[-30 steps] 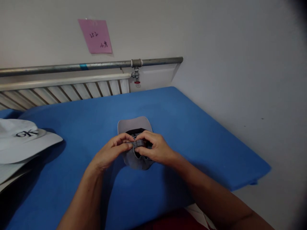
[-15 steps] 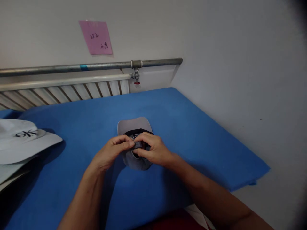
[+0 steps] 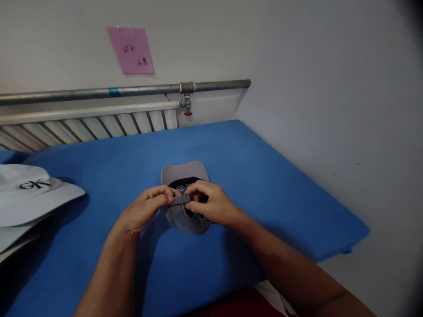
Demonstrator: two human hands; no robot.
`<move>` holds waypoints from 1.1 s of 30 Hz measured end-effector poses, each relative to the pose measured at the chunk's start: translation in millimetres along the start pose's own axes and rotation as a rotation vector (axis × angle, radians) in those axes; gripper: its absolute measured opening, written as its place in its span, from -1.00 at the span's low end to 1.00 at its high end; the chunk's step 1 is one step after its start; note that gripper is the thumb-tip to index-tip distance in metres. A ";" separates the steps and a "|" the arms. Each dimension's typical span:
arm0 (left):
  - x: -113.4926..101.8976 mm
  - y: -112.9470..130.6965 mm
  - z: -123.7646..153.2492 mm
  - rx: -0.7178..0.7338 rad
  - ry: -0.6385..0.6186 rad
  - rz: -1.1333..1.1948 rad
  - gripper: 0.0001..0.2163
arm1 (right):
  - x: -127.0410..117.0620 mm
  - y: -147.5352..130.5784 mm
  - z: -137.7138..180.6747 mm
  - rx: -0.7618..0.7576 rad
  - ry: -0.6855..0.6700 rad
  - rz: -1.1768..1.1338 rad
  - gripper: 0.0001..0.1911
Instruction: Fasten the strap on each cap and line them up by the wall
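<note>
A grey baseball cap (image 3: 187, 222) lies upside down on the blue-covered table, its brim (image 3: 185, 171) pointing away from me and its dark inside partly showing. Between my hands stretches the cap's grey back strap (image 3: 181, 200). My left hand (image 3: 148, 204) pinches the strap's left end between thumb and fingers. At the other end, my right hand (image 3: 211, 202) grips the strap near where it meets the cap's back opening. My right fingers hide any buckle there.
White caps (image 3: 33, 193), the top one with a dark CK logo, are stacked at the left on the blue table cover (image 3: 231, 149). Behind run a white radiator (image 3: 115, 125) and a metal pipe (image 3: 145, 90) with a valve. A wall rises along the right edge.
My left hand has moved left with the strap's end, so a longer length of strap now shows between my hands. My right hand has stayed nearly in place.
</note>
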State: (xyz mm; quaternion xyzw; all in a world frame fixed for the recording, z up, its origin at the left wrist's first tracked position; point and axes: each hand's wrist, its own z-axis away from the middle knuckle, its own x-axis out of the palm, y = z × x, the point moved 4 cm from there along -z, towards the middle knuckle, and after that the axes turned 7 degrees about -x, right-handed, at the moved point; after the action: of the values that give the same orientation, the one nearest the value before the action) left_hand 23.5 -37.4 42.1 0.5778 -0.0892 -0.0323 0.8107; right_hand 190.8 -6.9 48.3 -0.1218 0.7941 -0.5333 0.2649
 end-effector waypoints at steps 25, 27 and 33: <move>6.1 -1.5 5.1 -0.079 -0.173 -0.260 -0.86 | -4.0 -1.7 3.7 0.187 -0.184 -0.294 -0.77; 7.6 -2.7 5.2 -0.074 -0.201 -0.289 -0.85 | -3.6 -2.9 3.4 0.195 -0.182 -0.335 -0.78; 13.4 -2.7 5.8 -0.048 -0.226 -0.285 -0.84 | -4.3 -9.6 2.7 0.148 -0.169 -0.371 -0.87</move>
State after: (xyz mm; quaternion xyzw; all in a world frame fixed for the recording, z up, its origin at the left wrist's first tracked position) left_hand 35.7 -45.8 42.9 0.5578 -0.0960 -0.2137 0.7962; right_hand 195.0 -10.9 57.4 -0.2902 0.6917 -0.6177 0.2361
